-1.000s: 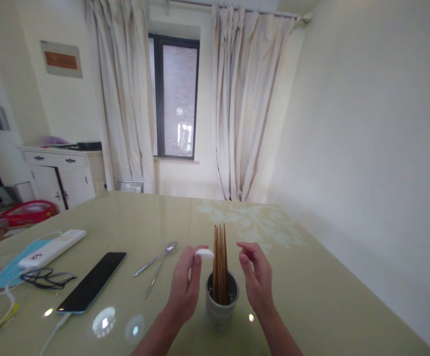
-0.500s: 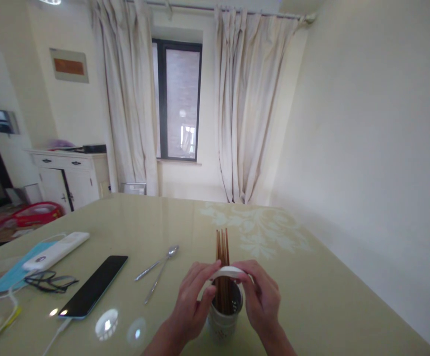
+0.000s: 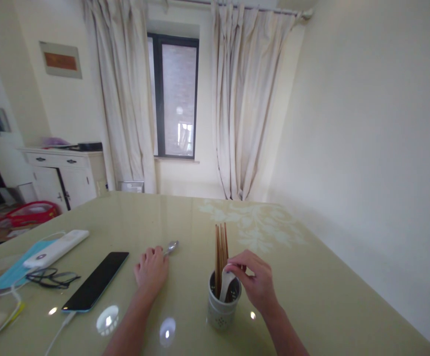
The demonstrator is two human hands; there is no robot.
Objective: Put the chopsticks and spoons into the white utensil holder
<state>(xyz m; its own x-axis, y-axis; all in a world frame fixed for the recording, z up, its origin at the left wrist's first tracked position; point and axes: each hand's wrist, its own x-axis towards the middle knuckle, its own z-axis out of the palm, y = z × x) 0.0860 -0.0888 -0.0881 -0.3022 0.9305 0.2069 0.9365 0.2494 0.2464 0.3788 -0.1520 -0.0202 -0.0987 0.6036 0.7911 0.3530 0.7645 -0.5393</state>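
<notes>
Pinched in my right hand (image 3: pixel 255 277) is the upper end of a white soup spoon (image 3: pixel 227 287). Its other end stands inside a pale cylindrical utensil holder (image 3: pixel 221 316) with small holes in its side. Several brown wooden chopsticks (image 3: pixel 220 247) lean upright in the same holder, beside the spoon. Further left, my left hand (image 3: pixel 152 269) rests low over the table with curled fingers, covering the handles of the metal cutlery. Only the bowl of a metal spoon (image 3: pixel 172 245) shows past its fingers; the grip itself is partly hidden.
A black phone (image 3: pixel 96 282) with a white cable lies on the glossy table (image 3: pixel 304 306). Left of it are folded glasses (image 3: pixel 52 278), a white power strip (image 3: pixel 57 248) and a blue mask (image 3: pixel 11 277). A wall (image 3: pixel 366 148) runs along the right side.
Both hands held the white spoon above the holder; now my right hand alone has it, lowered into the holder. My left hand has let go and moved left onto the metal cutlery.
</notes>
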